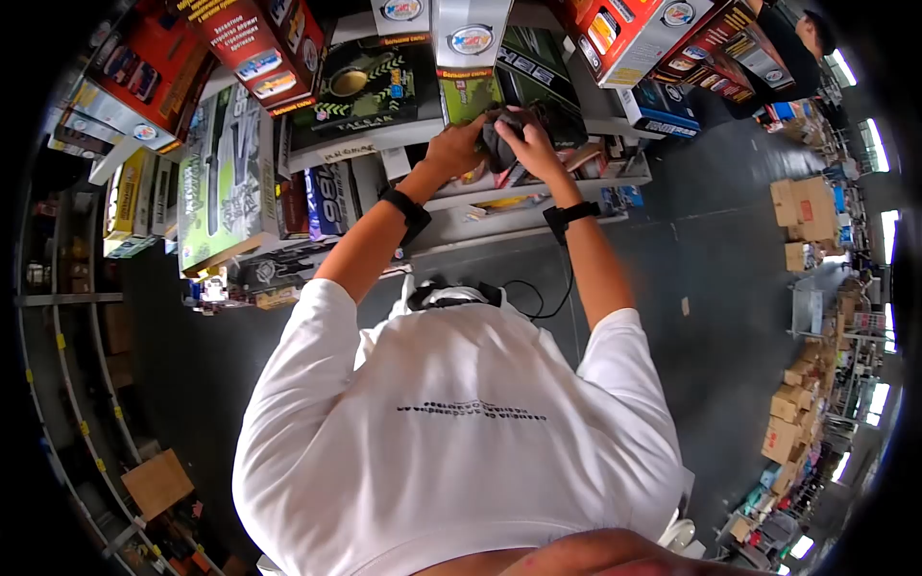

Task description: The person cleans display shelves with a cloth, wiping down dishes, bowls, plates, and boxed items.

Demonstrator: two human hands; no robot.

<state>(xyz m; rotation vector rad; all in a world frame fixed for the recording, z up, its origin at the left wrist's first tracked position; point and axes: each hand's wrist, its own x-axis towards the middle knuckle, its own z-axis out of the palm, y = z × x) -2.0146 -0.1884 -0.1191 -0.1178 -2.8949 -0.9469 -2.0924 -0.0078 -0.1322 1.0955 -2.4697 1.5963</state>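
A dark grey cloth (497, 146) is bunched up between my two hands at the shelf. My right hand (534, 149) is closed over it, with the thumb and fingers pressing into the folds. My left hand (455, 150) touches the cloth's left side, fingers curled, and its grip is partly hidden. Just behind the hands stands a green box (471, 96) on the shelf. Next to it on the right is a dark green and black box (544, 82), and to the left a black and green box (370, 84) with a round gold picture.
Red toy boxes (264, 53) hang over the shelf's upper edge. A tall green and white box (227, 178) stands at left. Below my hands, a lower white shelf (451, 228) holds small packages. Cardboard cartons (805, 209) line the right side. A cable (567, 288) hangs from my right wrist strap.
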